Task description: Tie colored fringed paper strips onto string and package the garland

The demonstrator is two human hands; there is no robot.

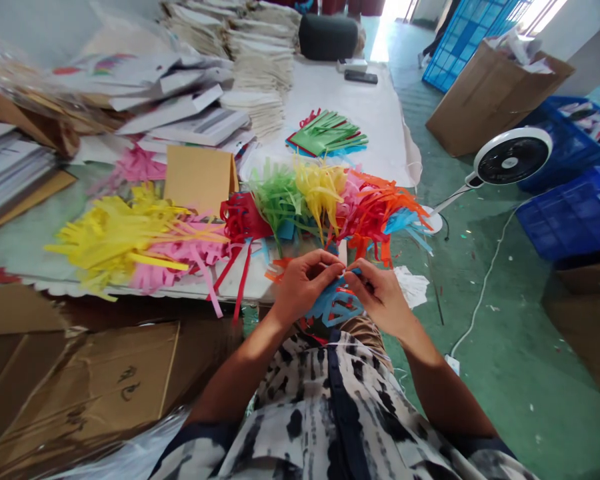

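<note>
We are pinching the blue fringed paper (335, 303) with the fingers of our left hand (305, 283) and right hand (380, 293) clamped on its upper end, and its strips are hanging over our lap, just beside the edge of the table (377, 117). Beyond our hands, a row of multicoloured fringes (280, 193) is lying there, with yellow fringes (107, 240) spreading out on the left and a green fringed bundle (325, 133) resting farther back.

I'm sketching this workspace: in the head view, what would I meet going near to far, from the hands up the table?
Left hand and right hand with blue fringed paper → yellow fringed paper → green-topped fringed stack → dark handset-like device → dark rounded object
</note>
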